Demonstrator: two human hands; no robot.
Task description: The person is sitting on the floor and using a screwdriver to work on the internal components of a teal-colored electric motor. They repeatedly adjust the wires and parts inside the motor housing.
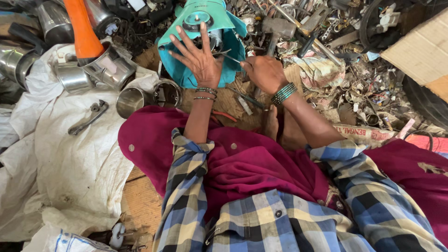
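A teal plastic appliance base (219, 18) lies tilted at the top middle, its open underside toward me. My left hand (198, 58) rests flat on it, fingers spread over the inner motor parts. My right hand (264, 72) is closed around a thin screwdriver (229, 57) whose tip points left into the teal housing. Both wrists wear bangles. A bare foot (270, 122) shows just below the right hand.
Steel cups and jars (109, 70) and an orange handle (84, 28) lie at the upper left on a white sack (70, 154), beside a wrench (88, 117). A hammer (278, 29) and scrap metal fill the top right. Cardboard (422, 49) sits far right.
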